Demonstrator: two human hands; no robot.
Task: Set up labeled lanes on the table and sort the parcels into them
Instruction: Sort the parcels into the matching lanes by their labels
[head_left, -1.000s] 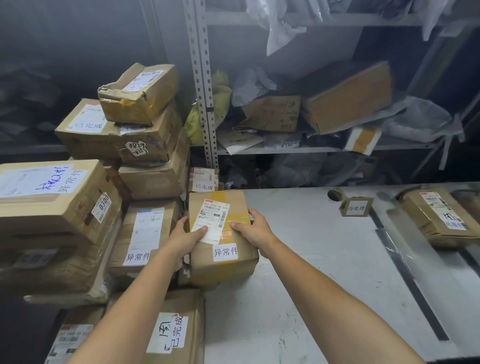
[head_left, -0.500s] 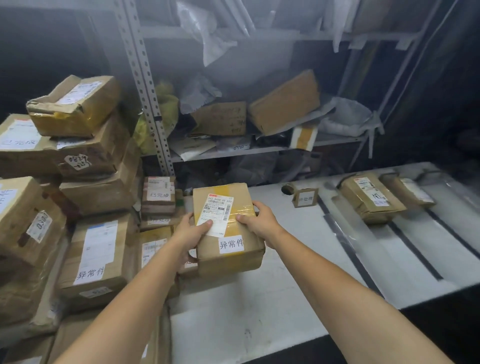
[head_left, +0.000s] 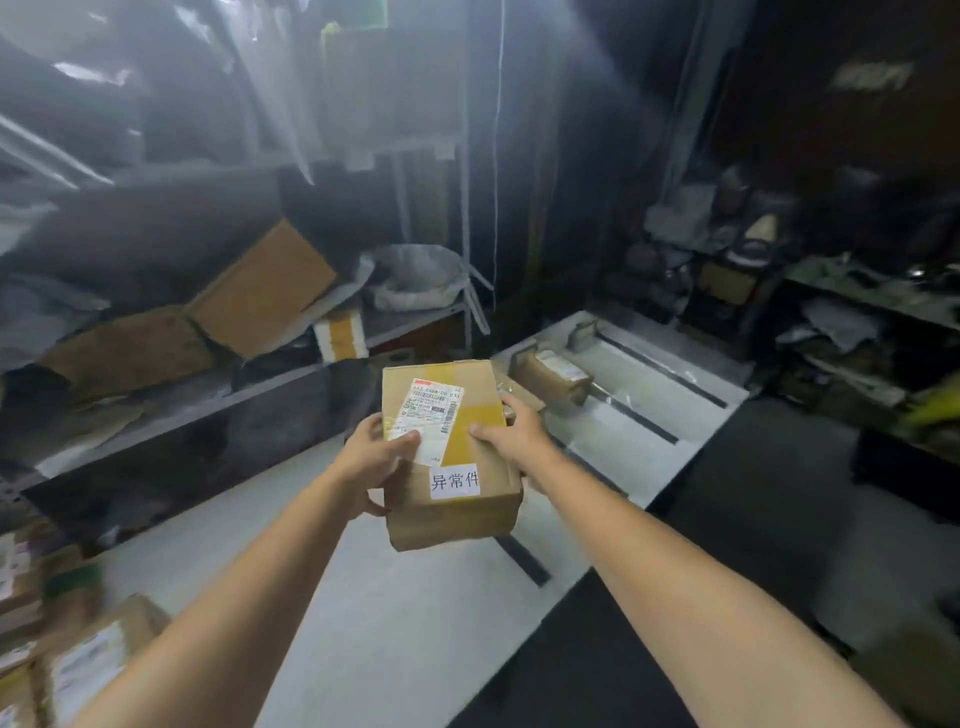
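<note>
Now left hand (head_left: 371, 462) and right hand (head_left: 519, 441) grip the parcel (head_left: 457, 512) labelled 异常件; waybill (head_left: 431, 415) apparently begins 642.

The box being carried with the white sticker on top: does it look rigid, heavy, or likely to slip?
The box is probably rigid: its edges look square between the left hand and right hand. Likely light for its size, since it is held out at arm's length. Smooth yellow tape under the right thumb may be slippery.
</note>
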